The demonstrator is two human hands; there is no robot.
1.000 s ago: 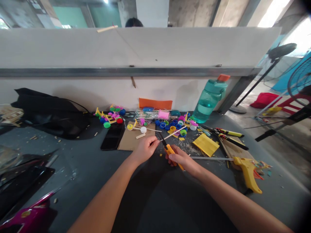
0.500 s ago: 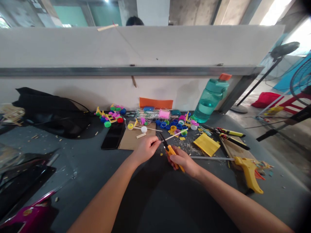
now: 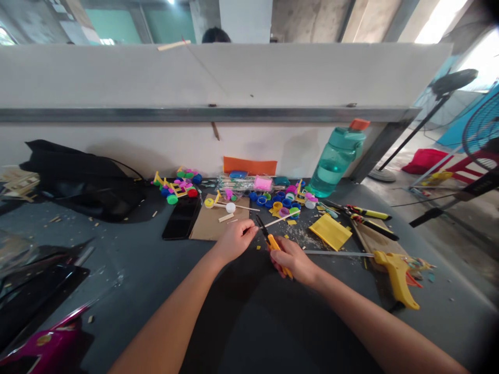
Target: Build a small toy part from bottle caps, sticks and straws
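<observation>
My left hand [image 3: 236,239] pinches one end of a thin pale wooden stick [image 3: 284,218], which points away to the right. My right hand [image 3: 296,261] is wrapped round the yellow handle of a utility knife [image 3: 274,243]. The dark blade slants up and left, crossing the stick close to my left fingertips; whether it cuts in cannot be seen. Just beyond my hands lie a cardboard piece [image 3: 202,223] with a white cap [image 3: 231,208] and small sticks on it, and several coloured bottle caps [image 3: 277,205].
A black phone [image 3: 180,221] and black bag [image 3: 81,179] lie left. On the right are a yellow packet [image 3: 330,231], pliers [image 3: 374,227], a yellow glue gun [image 3: 397,272] and a teal bottle [image 3: 334,161]. A magenta tool [image 3: 47,343] is at front left. A white partition [image 3: 156,78] stands behind.
The free end of the stick has dipped slightly, and the knife has shifted a little left with my right hand. My left hand stays in nearly the same place.
</observation>
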